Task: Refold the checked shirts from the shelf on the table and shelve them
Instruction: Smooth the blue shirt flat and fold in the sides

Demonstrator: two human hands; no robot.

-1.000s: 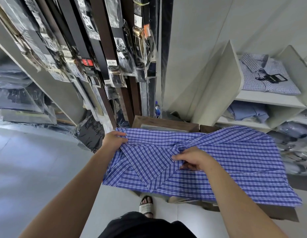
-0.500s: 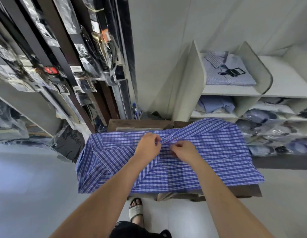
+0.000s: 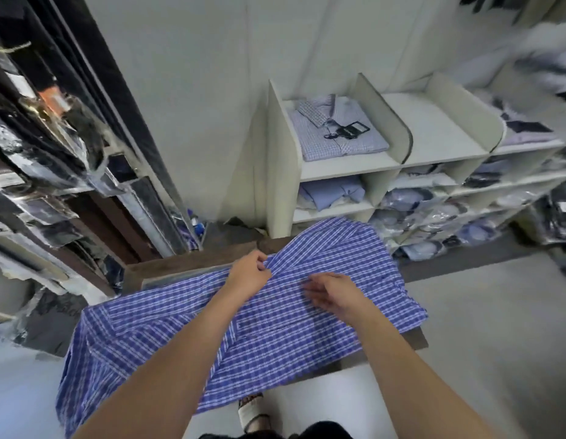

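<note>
A blue and white checked shirt lies spread over the dark wooden table, its left part hanging off the near edge. My left hand pinches a fold of the cloth near the shirt's far middle. Just to its right, my right hand rests on the shirt with fingers loosely bent; motion blur hides whether it holds cloth. Another folded checked shirt with a black tag lies in the top left compartment of the white shelf.
The top middle shelf compartment holds nothing. Lower compartments hold a folded pale blue shirt and bagged shirts. Packaged belts hang on the rack at left. My sandalled foot stands on the grey floor below the table.
The view has swung right and down. My hands stay close together at the shirt's middle; the right hand has shifted slightly right and loosened its fingers.
</note>
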